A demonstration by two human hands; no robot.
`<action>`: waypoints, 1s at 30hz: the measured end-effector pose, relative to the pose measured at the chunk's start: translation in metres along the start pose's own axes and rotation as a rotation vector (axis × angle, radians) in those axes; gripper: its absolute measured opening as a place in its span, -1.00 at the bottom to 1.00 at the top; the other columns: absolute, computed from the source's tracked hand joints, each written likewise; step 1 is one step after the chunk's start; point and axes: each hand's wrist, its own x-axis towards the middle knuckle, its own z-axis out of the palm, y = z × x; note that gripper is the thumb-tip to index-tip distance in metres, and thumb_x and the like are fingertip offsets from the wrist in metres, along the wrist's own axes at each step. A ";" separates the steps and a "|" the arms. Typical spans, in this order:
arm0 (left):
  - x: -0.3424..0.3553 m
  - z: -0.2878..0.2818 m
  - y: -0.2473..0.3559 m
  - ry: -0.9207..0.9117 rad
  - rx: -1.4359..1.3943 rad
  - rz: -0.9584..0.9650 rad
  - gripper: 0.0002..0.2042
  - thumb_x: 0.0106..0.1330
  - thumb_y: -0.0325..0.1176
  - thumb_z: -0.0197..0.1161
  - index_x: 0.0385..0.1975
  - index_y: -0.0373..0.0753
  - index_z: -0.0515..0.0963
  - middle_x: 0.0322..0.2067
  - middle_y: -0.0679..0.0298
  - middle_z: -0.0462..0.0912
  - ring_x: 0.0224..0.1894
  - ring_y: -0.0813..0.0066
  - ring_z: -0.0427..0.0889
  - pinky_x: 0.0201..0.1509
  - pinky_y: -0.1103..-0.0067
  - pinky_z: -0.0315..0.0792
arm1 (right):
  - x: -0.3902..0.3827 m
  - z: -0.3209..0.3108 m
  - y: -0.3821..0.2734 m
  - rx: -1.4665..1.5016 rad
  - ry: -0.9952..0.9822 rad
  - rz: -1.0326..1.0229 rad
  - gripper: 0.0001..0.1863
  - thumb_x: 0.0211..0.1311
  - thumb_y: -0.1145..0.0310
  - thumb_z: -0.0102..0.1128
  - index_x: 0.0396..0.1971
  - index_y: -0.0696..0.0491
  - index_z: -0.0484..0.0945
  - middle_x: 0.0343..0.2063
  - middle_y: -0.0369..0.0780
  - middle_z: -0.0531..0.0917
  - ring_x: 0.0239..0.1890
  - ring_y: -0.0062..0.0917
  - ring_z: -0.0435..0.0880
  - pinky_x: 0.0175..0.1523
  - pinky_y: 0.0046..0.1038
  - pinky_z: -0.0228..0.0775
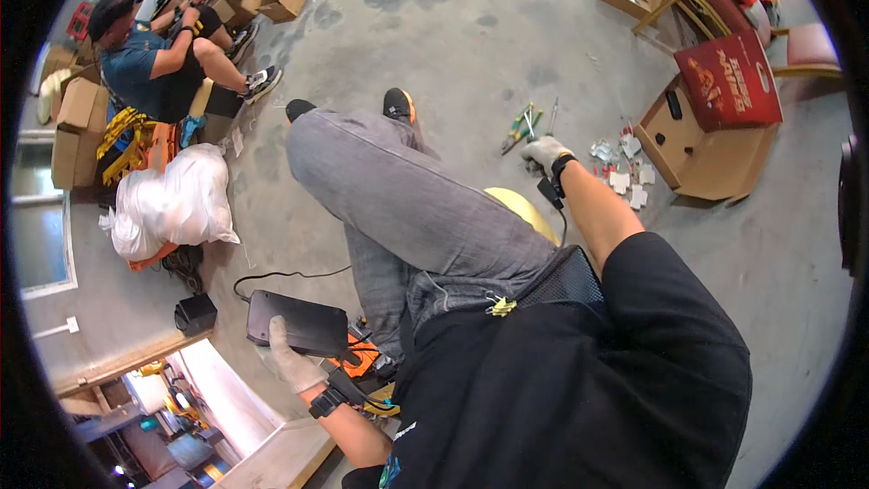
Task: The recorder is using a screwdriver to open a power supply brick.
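A flat black rectangular box-shaped device [312, 324] with a dark cable rests in my gloved left hand [291, 358], whose fingers lie around its near edge. My gloved right hand [546, 153] is down by the floor on the right, fingers curled; what they hold, if anything, is hidden. Just beyond it lie green-handled pliers [520, 127] and a thin-shafted tool like a screwdriver [554, 110], close to the fingertips. Several small white and red pieces [625, 172] are scattered to the right of that hand.
An opened cardboard box [701, 158] with a red panel stands at the right. White plastic bags [176, 199] sit at left, near a seated person [154, 59]. Orange equipment with cables [360, 358] lies beside my left forearm. A yellow round object [520, 210] shows behind my leg.
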 end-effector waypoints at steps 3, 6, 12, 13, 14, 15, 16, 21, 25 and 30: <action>-0.007 0.011 0.010 0.012 -0.035 -0.051 -0.48 0.38 -0.13 0.43 0.21 -0.33 0.52 0.00 0.16 0.66 -0.08 0.36 0.70 0.04 0.42 0.66 | 0.008 -0.004 0.044 -0.056 0.067 0.153 -0.82 0.18 0.35 0.35 -0.52 0.11 0.60 -0.65 -0.24 0.58 -0.70 -0.47 0.52 -0.55 -0.34 0.43; -0.016 0.024 0.020 0.023 0.025 0.036 -0.47 0.38 -0.12 0.43 0.22 -0.31 0.51 -0.02 0.17 0.66 -0.10 0.38 0.70 0.02 0.43 0.66 | 0.016 -0.006 0.053 -0.067 0.020 0.116 -0.83 0.19 0.35 0.33 -0.51 0.11 0.58 -0.65 -0.24 0.57 -0.71 -0.48 0.50 -0.57 -0.34 0.41; -0.019 0.035 0.033 -0.007 0.065 0.104 -0.44 0.37 -0.09 0.44 0.23 -0.30 0.50 -0.01 0.19 0.65 -0.06 0.40 0.69 0.07 0.44 0.63 | 0.031 -0.007 0.036 0.127 0.048 0.035 -0.87 0.14 0.46 0.30 -0.52 0.14 0.56 -0.65 -0.22 0.54 -0.71 -0.49 0.48 -0.61 -0.37 0.35; -0.019 0.036 0.033 0.010 0.088 0.111 -0.44 0.37 -0.09 0.45 0.23 -0.31 0.50 0.00 0.20 0.65 -0.03 0.39 0.68 0.08 0.44 0.62 | 0.030 -0.007 0.035 0.128 0.050 0.028 -0.87 0.14 0.46 0.30 -0.52 0.14 0.56 -0.65 -0.22 0.54 -0.71 -0.49 0.48 -0.61 -0.37 0.35; -0.020 0.036 0.033 -0.015 0.073 0.120 -0.44 0.37 -0.09 0.45 0.23 -0.31 0.50 0.00 0.20 0.65 -0.03 0.39 0.68 0.08 0.44 0.62 | 0.028 -0.007 0.035 0.166 0.091 0.015 -0.88 0.14 0.46 0.29 -0.52 0.15 0.56 -0.65 -0.21 0.54 -0.70 -0.49 0.48 -0.61 -0.38 0.34; -0.020 0.035 0.033 -0.014 0.055 0.103 -0.43 0.37 -0.07 0.45 0.23 -0.31 0.50 0.02 0.20 0.64 -0.01 0.39 0.67 0.10 0.43 0.60 | 0.026 -0.007 0.035 0.217 0.140 0.045 -0.89 0.14 0.47 0.29 -0.51 0.15 0.56 -0.65 -0.21 0.54 -0.69 -0.50 0.49 -0.61 -0.38 0.33; -0.019 0.034 0.032 -0.011 0.055 0.105 -0.42 0.37 -0.06 0.44 0.23 -0.31 0.50 0.04 0.20 0.64 0.02 0.40 0.66 0.12 0.43 0.59 | 0.023 -0.007 0.035 0.290 0.149 0.079 -0.88 0.15 0.46 0.29 -0.51 0.13 0.54 -0.64 -0.21 0.53 -0.70 -0.50 0.47 -0.61 -0.38 0.31; -0.013 0.023 0.024 0.000 0.028 0.098 -0.43 0.40 -0.05 0.42 0.24 -0.32 0.50 0.06 0.22 0.64 0.05 0.40 0.66 0.17 0.42 0.56 | 0.008 -0.016 0.022 0.314 0.222 -0.115 -0.85 0.23 0.43 0.26 -0.52 0.07 0.52 -0.66 -0.27 0.49 -0.71 -0.52 0.45 -0.59 -0.41 0.29; -0.005 0.018 0.027 0.000 -0.058 0.070 -0.45 0.39 -0.10 0.42 0.27 -0.29 0.51 0.08 0.18 0.66 0.03 0.31 0.69 0.10 0.37 0.62 | -0.012 -0.026 -0.042 0.663 0.192 -0.294 -0.87 0.29 0.35 0.29 -0.43 0.04 0.56 -0.60 -0.29 0.54 -0.64 -0.55 0.50 -0.52 -0.43 0.35; -0.006 0.022 0.049 0.024 -0.173 0.114 -0.47 0.46 -0.13 0.35 0.30 -0.34 0.50 0.14 0.21 0.64 0.12 0.36 0.66 0.24 0.39 0.55 | -0.114 0.012 -0.178 0.843 -0.022 -0.661 -0.83 0.46 0.30 0.29 -0.17 0.09 0.64 -0.34 -0.29 0.64 -0.46 -0.61 0.61 -0.27 -0.46 0.57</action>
